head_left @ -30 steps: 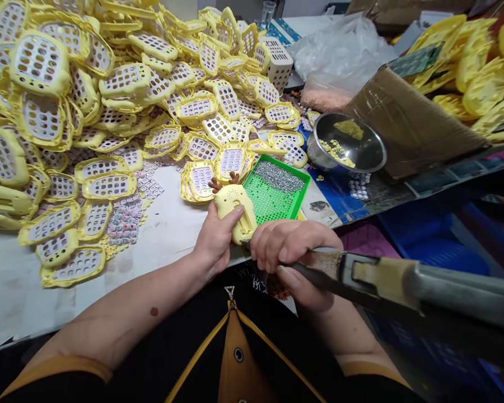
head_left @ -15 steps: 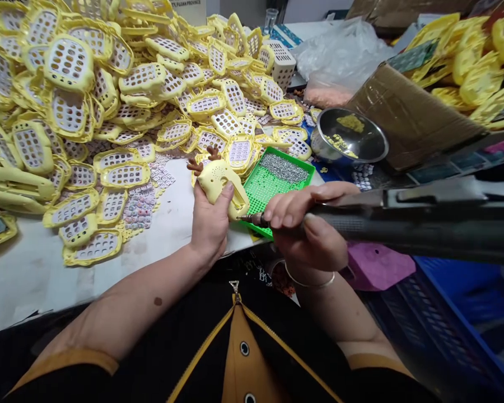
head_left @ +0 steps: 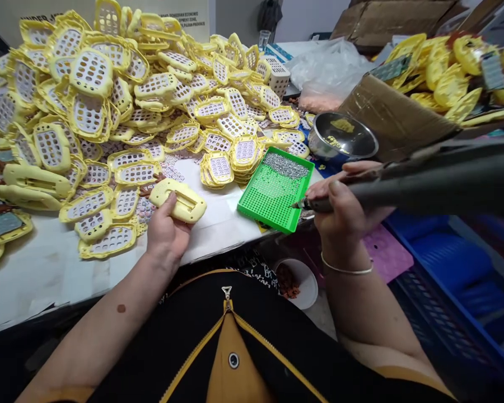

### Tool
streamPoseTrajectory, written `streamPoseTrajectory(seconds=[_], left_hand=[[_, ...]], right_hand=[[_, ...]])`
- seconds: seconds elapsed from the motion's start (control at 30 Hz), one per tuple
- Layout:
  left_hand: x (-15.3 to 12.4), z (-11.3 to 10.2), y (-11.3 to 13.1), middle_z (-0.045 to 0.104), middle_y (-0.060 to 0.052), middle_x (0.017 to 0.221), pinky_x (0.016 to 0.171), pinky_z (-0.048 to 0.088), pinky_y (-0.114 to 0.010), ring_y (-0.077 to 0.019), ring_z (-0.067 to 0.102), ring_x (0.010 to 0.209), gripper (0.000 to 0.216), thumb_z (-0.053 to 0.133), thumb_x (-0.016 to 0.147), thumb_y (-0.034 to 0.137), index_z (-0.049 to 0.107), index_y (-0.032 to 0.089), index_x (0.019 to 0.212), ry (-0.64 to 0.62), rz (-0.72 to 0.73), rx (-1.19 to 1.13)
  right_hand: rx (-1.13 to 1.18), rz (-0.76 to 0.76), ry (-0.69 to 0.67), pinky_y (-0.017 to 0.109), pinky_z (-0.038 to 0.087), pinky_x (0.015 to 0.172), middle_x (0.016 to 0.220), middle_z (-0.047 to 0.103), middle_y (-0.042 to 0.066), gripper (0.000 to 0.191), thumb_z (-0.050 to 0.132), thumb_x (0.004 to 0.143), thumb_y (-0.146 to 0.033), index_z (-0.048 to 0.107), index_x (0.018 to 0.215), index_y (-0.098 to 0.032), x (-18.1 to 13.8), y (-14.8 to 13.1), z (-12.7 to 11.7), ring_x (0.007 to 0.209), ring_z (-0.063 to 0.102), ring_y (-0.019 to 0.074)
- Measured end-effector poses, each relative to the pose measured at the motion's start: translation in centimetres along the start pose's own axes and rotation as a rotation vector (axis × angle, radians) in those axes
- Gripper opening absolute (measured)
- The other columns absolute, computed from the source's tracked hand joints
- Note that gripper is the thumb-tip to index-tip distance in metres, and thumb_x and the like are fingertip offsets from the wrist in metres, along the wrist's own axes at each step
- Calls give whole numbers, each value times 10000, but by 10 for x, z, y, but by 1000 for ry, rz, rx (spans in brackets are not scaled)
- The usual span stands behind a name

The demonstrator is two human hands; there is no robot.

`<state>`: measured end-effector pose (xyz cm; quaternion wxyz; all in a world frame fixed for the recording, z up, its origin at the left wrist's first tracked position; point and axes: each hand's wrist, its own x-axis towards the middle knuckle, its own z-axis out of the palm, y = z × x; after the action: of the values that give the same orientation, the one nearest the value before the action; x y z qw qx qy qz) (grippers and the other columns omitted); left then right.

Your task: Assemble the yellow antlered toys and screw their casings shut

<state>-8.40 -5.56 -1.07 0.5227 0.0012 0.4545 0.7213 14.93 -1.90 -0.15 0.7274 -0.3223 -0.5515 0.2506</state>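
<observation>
The grip of the left hand (head_left: 168,230) is closed on the shell (head_left: 185,204) over the table (head_left: 218,237); the driver (head_left: 437,182), pointed at the tray (head_left: 254,190), is held in the right hand (head_left: 346,208) and is best kept steady.

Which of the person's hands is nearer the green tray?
Right. The right hand, gripping a dark tool, is just right of the green tray; the left hand, holding a yellow case, is farther, left of it.
</observation>
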Motion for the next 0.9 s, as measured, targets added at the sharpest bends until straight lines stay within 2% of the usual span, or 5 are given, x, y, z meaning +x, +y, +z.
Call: streamPoseTrajectory(seconds=[0.2,0.3,0.37,0.53,0.9], left_hand=[[-8,-9,3,735,-24,927,931,521,-367,-141,681,857,177,571,825,104,679,172,947,-29,-50,15],[-10,-13,9,739,-33,938,910,533,-349,-151,682,885,185,570,823,109,685,176,952,-29,-36,20],[-9,-15,11,740,-36,939,896,541,-342,-154,681,895,189,569,822,109,686,177,954,-20,-30,24],[-10,-16,11,739,-37,940,882,546,-325,-154,683,892,200,561,826,108,686,176,967,-41,-57,40],[-15,-26,11,739,-47,952,888,547,-320,-152,691,851,231,575,812,102,680,161,1009,-55,-70,35]], right_hand=[[-300,0,36,296,492,561,710,522,-33,288,624,782,-435,542,944,-210,19,26,-20,550,579,117],[-530,-299,211,357,493,755,929,554,62,573,677,696,-588,520,1077,-191,1,6,-33,889,610,205],[-590,-405,333,349,473,711,829,527,37,451,583,765,-617,551,961,-211,-29,-10,-38,764,572,179],[-642,409,-419,245,346,450,443,513,-22,396,651,767,-470,562,496,-195,-103,-7,-20,425,459,105],[-326,1066,-254,244,457,413,586,667,54,460,627,655,-624,579,590,-171,-133,25,8,402,534,107]])
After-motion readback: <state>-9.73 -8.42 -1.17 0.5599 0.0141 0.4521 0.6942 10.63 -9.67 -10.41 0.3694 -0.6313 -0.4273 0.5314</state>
